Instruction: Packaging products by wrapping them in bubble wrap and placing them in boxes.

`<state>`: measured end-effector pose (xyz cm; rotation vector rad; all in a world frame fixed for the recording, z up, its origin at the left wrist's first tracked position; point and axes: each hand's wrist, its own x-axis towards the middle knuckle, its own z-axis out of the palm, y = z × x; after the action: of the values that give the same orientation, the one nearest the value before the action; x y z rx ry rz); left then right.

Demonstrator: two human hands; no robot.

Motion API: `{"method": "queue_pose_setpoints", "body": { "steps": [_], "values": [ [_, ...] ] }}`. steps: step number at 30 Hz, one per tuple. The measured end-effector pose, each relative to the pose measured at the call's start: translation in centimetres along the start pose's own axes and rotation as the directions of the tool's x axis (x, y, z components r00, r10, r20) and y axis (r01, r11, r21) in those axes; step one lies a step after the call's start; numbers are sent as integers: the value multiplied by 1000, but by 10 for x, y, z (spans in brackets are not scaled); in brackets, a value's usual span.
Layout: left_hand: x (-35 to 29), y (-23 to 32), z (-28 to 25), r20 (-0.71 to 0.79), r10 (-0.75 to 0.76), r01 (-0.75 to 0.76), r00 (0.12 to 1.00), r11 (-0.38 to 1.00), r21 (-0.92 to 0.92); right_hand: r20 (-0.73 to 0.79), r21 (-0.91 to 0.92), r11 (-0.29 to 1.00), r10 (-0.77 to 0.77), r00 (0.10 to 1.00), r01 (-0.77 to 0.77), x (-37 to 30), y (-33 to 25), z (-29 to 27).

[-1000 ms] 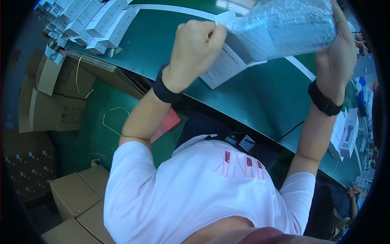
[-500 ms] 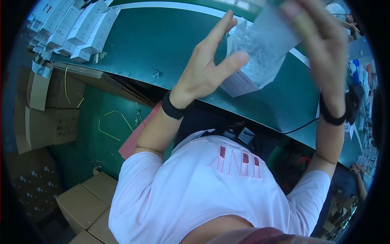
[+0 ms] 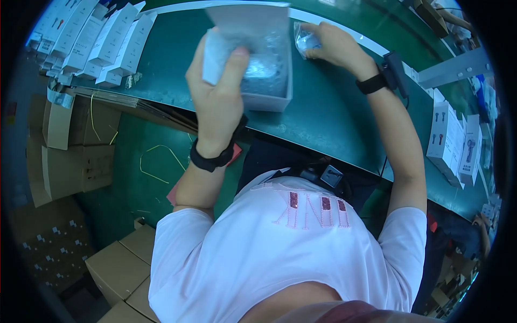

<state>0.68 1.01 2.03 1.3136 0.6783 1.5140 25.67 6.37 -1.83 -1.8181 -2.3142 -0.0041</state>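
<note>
My left hand (image 3: 218,91) grips a clear bubble-wrap pouch (image 3: 258,62) and holds it down in an open white box (image 3: 274,99) that stands on the green table (image 3: 334,113). The thumb lies across the pouch. My right hand (image 3: 336,46) reaches farther out over the table and closes its fingers on a small clear plastic packet (image 3: 304,40) just right of the box's raised lid (image 3: 250,19). Both wrists wear black bands.
Rows of white product boxes (image 3: 97,40) lie at the table's far left, and more white boxes (image 3: 455,142) stand at the right edge. Brown cartons (image 3: 75,156) are stacked on the floor to the left, with others (image 3: 116,269) at my lower left.
The bubble-wrap pouch came down from held high in both hands into the white box. My right hand let go of it and moved out to the small packet.
</note>
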Motion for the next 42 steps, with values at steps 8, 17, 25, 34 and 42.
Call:
{"method": "queue_pose_setpoints", "body": {
  "steps": [8, 17, 25, 34, 42],
  "values": [
    [9, -18, 9, 50, 37, -35, 998, 999, -25, -259, 452, 891, 173, 950, -39, -14, 20, -95],
    [5, -26, 23, 77, 3, 5, 997, 995, -99, -99, 835, 547, 251, 963, -56, -48, -128, -141],
    [9, -32, 26, 149, -10, 49, 989, 963, -265, -16, -98, 948, -305, 952, 302, -48, -137, -171],
    [26, -77, -9, 318, 276, -420, 907, 651, 632, -207, -86, 875, -484, 850, 477, -25, -94, -127],
    [47, -55, -7, 262, 139, -179, 955, 974, 140, -145, -176, 957, -256, 956, 230, -109, -71, -154]
  ]
}}
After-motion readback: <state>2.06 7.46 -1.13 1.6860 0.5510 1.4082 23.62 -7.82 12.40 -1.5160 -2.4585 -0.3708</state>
